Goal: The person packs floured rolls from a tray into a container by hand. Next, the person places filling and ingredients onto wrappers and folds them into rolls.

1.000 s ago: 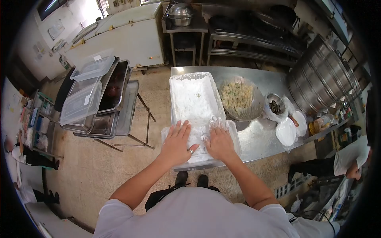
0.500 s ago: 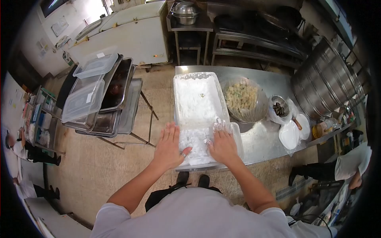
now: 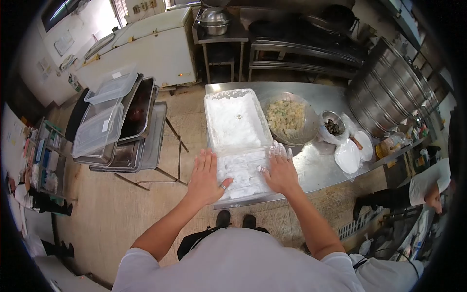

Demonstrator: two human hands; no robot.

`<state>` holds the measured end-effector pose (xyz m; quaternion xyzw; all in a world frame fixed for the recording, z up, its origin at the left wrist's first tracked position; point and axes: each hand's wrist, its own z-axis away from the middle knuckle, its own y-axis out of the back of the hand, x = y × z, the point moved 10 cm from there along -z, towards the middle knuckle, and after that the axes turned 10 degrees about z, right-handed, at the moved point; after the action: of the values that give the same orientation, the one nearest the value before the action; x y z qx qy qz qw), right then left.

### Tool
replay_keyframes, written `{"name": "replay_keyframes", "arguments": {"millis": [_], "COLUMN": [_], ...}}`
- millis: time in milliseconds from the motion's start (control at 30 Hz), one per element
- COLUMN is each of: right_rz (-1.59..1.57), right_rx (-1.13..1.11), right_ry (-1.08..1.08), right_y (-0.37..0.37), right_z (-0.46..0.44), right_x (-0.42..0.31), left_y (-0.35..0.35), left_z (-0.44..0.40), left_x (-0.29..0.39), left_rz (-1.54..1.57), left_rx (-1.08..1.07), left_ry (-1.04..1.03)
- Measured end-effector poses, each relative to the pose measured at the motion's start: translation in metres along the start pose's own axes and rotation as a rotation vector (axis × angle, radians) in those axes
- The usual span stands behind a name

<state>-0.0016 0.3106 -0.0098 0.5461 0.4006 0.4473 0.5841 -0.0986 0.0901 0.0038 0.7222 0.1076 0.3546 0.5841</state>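
Observation:
A shallow tray (image 3: 242, 194) of white-powdered, block-like pieces (image 3: 241, 171) lies at the near edge of the metal table. My left hand (image 3: 206, 179) rests along its left side, fingers stretched forward and thumb over the edge. Along the right side lies my right hand (image 3: 282, 170), its fingers spread and dusted white, the thumb pointing inward over the pieces. Both hands are open; the tray's side rims are mostly hidden beneath them. Directly beyond stands a larger tub (image 3: 206, 114) with white powder (image 3: 236, 119) in it.
A bowl of pale, lumpy filling (image 3: 286, 118) stands right of the tub, beside a small bowl of dark pieces (image 3: 333, 127) and white plates (image 3: 347, 156). A tall steel steamer (image 3: 384, 87) is at the right. Stacked trays (image 3: 146, 114) stand on a left rack. A person (image 3: 413, 190) is at right.
My right hand has shifted outward to the tray's right side. The powdered pieces look flatter and more even. The whole view has turned slightly, moving the table leftward.

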Motion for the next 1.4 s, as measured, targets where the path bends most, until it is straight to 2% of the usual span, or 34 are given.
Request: {"name": "replay_keyframes", "arguments": {"millis": [233,333,433,633,733,833,933,1033,1133,1233,1333,1367,1400], "right_rz": [-0.061,-0.041,-0.043,0.022,-0.035,0.023,-0.009,-0.154,-0.199,-0.563,-0.810,-0.994,-1.040], "right_rx": [0.059,-0.086,0.023,0.053,-0.101,0.099,0.077,-0.086,0.284,0.366,0.554,0.508,0.483], "right_ry": [0.019,-0.009,-0.006,-0.008,-0.028,0.001,-0.021,-0.055,-0.008,-0.058,-0.091,-0.152,-0.180], "right_y": [0.003,0.006,0.002,0.000,0.002,0.006,0.005,0.011,0.029,0.041,0.046,0.037,0.031], "right_z": [0.000,0.001,0.001,0.000,-0.001,0.001,0.003,0.003,0.000,-0.003,-0.007,-0.011,-0.014], "right_x": [-0.030,-0.032,-0.031,-0.031,-0.032,-0.034,-0.032,-0.029,-0.019,0.021,0.081,0.103,0.122], "left_y": [-0.006,-0.005,-0.002,-0.008,-0.008,-0.005,-0.005,-0.004,0.002,0.003,0.009,0.008,0.007], "left_z": [-0.011,-0.011,-0.012,-0.015,-0.015,-0.013,-0.011,-0.013,-0.015,-0.020,-0.029,-0.029,-0.029], "left_x": [0.025,0.025,0.027,0.022,0.022,0.024,0.024,0.025,0.027,0.032,0.047,0.048,0.048], "left_rz": [0.054,0.068,0.076,0.109,0.106,0.121,0.110,0.079,0.160,0.184,0.207,0.181,0.150], "left_rx": [-0.048,-0.046,-0.052,-0.071,-0.063,-0.066,-0.034,-0.073,-0.079,-0.053,0.038,0.073,0.108], "left_ry": [-0.039,-0.044,-0.043,-0.060,-0.081,-0.074,-0.094,-0.055,-0.028,0.050,0.138,0.189,0.237]}}
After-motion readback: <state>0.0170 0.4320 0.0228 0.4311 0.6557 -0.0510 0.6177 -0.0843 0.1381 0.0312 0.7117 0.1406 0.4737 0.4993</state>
